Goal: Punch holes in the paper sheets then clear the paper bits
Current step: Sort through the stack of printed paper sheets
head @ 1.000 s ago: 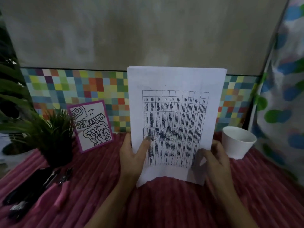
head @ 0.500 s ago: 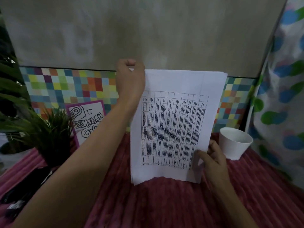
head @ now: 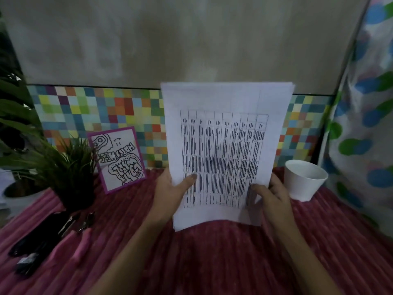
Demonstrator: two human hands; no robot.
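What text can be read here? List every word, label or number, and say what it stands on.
Paper sheets, held upright by the left hand and right hand: a printed table, text too small and blurred to read.
Purple-bordered card leaning on the tiled wall: outlined bubble lettering, apparently upside down; not legible.
White cup: no text visible.
Nothing else carries writing.

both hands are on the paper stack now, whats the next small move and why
Probably tap the paper stack down on the red cloth to square it. The left hand and right hand hold it upright by its lower edge, and the sheets look slightly fanned at the top right corner. The dark tools at left lie untouched.
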